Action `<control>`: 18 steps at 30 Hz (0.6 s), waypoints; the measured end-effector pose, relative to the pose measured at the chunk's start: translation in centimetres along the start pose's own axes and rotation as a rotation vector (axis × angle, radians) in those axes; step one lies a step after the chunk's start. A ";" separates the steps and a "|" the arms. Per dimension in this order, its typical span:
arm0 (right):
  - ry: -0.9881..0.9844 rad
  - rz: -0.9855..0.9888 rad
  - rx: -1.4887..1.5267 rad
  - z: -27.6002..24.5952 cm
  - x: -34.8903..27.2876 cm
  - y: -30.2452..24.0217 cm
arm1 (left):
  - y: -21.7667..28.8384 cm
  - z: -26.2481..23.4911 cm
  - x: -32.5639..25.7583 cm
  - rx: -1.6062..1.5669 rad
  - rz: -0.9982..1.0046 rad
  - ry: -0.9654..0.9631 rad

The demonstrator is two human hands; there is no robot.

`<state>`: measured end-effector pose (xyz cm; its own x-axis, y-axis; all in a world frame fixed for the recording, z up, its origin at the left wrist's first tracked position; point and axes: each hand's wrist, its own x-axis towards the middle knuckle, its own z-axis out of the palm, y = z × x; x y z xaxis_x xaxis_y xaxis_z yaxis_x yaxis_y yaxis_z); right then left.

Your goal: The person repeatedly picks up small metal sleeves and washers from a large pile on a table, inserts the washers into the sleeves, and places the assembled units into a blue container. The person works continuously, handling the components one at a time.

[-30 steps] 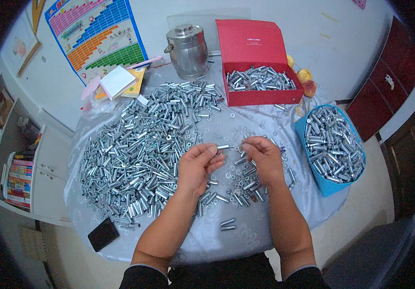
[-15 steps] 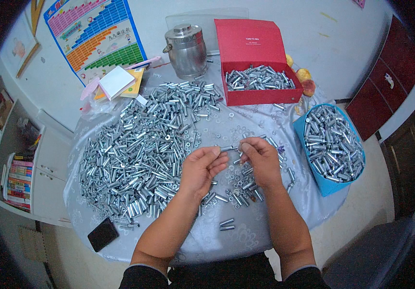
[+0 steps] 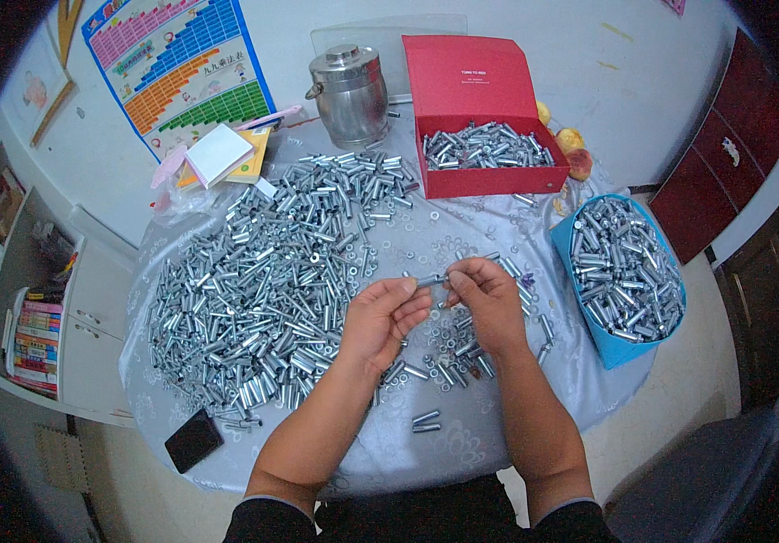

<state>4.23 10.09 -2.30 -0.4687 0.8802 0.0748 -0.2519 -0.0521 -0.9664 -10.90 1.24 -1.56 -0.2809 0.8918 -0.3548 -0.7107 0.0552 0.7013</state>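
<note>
Over the middle of the table, my left hand pinches a shiny metal sleeve bolt between thumb and forefinger, its other fingers loosely curled. My right hand is closed at the bolt's right end, thumb against forefinger; whether a small nut or washer sits there is hidden by the fingertips. A wide heap of loose metal sleeves and bolts spreads to the left of my hands. Beneath them lie scattered washers and nuts with several more sleeve bolts. Two short metal pieces lie closer to me.
An open red box full of bolts stands at the back, and a blue bin of bolts at the right. Also around are a steel pot, notebooks, fruit and a black phone near the left edge.
The right fingertips have shifted slightly left and closed in on the bolt's end. My left hand has barely moved and still holds the bolt.
</note>
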 end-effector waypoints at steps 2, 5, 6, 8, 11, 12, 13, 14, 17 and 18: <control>0.005 -0.005 -0.020 0.0 -0.1 0.1 | 0.0 0.0 0.0 -0.001 -0.001 0.004; -0.006 -0.058 -0.086 0.4 -0.4 -0.2 | -0.2 -0.3 0.1 -0.015 -0.003 -0.003; -0.014 -0.083 -0.115 0.5 -0.6 -0.2 | -0.2 -0.5 0.3 -0.027 -0.005 -0.012; -0.021 -0.095 -0.133 0.4 -0.5 0.1 | -0.2 -0.6 0.3 -0.034 -0.009 -0.022; -0.021 -0.115 -0.179 0.6 -0.8 -0.1 | -0.1 -0.4 0.1 -0.024 -0.015 -0.037; -0.020 -0.122 -0.197 0.7 -0.8 -0.3 | -0.2 -0.6 0.2 -0.019 -0.023 -0.045; -0.023 -0.123 -0.216 0.6 -0.8 -0.2 | -0.1 -0.7 0.3 -0.014 -0.029 -0.053; -0.026 -0.124 -0.235 0.4 -0.7 0.0 | 0.0 -0.7 0.3 -0.036 -0.027 -0.052; -0.038 -0.144 -0.429 -0.4 -0.3 -0.3 | 0.6 -0.7 0.2 -0.079 -0.003 -0.030; -0.042 -0.153 -0.517 -0.7 -0.2 -0.4 | 0.9 -0.6 0.1 -0.080 0.013 -0.012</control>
<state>5.01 10.22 -2.08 -0.4958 0.8391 0.2237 0.1242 0.3234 -0.9381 -12.02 1.11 -1.34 -0.2831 0.8976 -0.3380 -0.7565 0.0077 0.6540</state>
